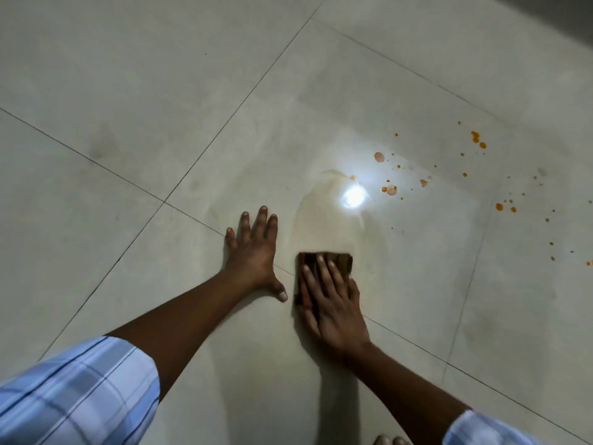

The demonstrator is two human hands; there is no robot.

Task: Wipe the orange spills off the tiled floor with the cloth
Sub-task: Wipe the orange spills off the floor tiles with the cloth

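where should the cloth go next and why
Probably push the cloth forward and to the right. The right hand presses it flat on the tiled floor, a wet smear lies just ahead of it, and the orange spills beyond that are unwiped. The left hand braces flat beside it.

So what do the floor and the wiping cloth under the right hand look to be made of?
Floor: glossy glazed or polished tile, probably ceramic; it mirrors a lamp and has thin grout lines. Cloth: dark brown, folded square, soft-looking fabric; weave too blurred to tell.
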